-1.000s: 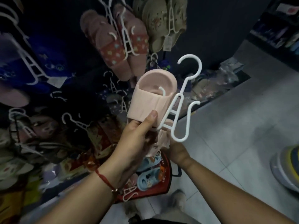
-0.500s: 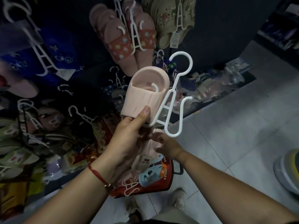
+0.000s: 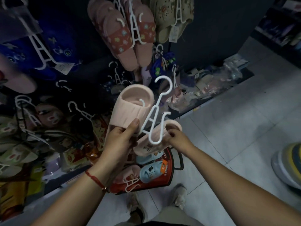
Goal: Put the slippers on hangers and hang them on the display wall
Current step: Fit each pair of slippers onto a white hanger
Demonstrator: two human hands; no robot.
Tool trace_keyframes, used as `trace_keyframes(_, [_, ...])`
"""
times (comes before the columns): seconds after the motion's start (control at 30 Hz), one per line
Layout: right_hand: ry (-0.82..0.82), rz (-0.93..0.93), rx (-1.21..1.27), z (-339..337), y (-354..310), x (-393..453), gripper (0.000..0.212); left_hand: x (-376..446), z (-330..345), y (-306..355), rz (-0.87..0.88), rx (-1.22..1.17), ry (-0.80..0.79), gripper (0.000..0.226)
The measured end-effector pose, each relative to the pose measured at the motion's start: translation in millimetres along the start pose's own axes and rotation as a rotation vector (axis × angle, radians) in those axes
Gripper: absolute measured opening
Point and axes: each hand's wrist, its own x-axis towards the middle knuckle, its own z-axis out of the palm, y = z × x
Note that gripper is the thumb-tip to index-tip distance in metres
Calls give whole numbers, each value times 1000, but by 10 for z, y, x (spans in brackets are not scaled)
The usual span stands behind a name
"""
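Observation:
My left hand [image 3: 121, 141] grips a pale pink slipper [image 3: 130, 108], which sits on the left prong of a white plastic hanger [image 3: 156, 111]. My right hand [image 3: 177, 137] holds a second pale pink slipper [image 3: 156, 141] just under the hanger's right prong, its opening level with the prong tip. The hanger's hook points up toward the dark display wall [image 3: 211, 30]. The second slipper's toe end is hidden behind the hanger and my left hand.
Pink floral slippers [image 3: 123, 38], beige clogs [image 3: 172, 18] and blue slippers [image 3: 53, 46] hang on the wall on white hangers. A red basket [image 3: 169, 173] on the floor holds light blue clogs and a spare hanger. Grey tiled floor [image 3: 236, 128] spreads to the right.
My right hand has lifted the second pink slipper from below up to the hanger's right prong. The first slipper and hanger have shifted slightly lower and left in view.

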Motion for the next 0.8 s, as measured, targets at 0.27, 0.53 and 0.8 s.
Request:
trace_keyframes(0.27, [165,0,227,-674,-289,-238,14,-84,-265,-314,-39,211,113,23])
trace_keyframes(0.53, [181,-57,284,-927,-549,-418,15,-101,-295,-432,-48,320,80,16])
trace_keyframes(0.8, [36,-93,190,-804,-781,-536,14,-95,-197,-499,-122,114,70,19])
